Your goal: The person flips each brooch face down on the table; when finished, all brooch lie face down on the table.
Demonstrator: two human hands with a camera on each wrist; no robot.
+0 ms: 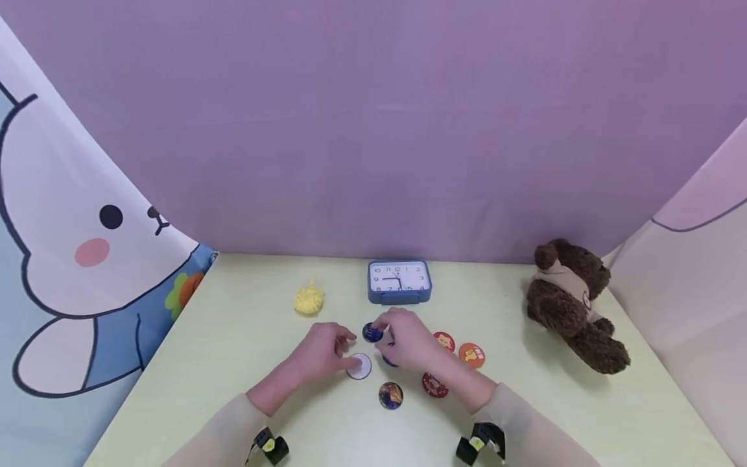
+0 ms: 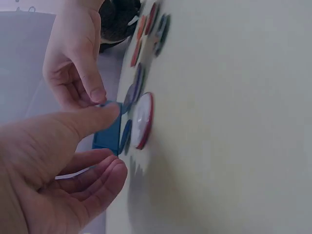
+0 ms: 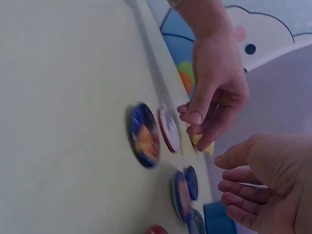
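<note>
A white round badge [image 1: 358,367] with a red edge lies on the table beside my left hand [image 1: 321,352]. The left thumb and fingers are spread apart with nothing between them, above the table in the left wrist view. My right hand [image 1: 404,340] hovers over dark blue badges, one [image 1: 372,333] at its fingertips and another partly hidden beneath it. Loosely bent, its fingers hold nothing in the right wrist view. Nearer to me lies a badge with a blue and orange picture [image 3: 145,136]. Red badges [image 1: 434,385] and an orange one [image 1: 471,355] lie around the right forearm.
Behind the hands stands a blue desk clock [image 1: 399,283]. To its left sits a small yellow crinkled object [image 1: 309,299]. A brown teddy bear [image 1: 574,305] lies at the table's right side. A purple curtain [image 1: 373,130] hangs along the back edge.
</note>
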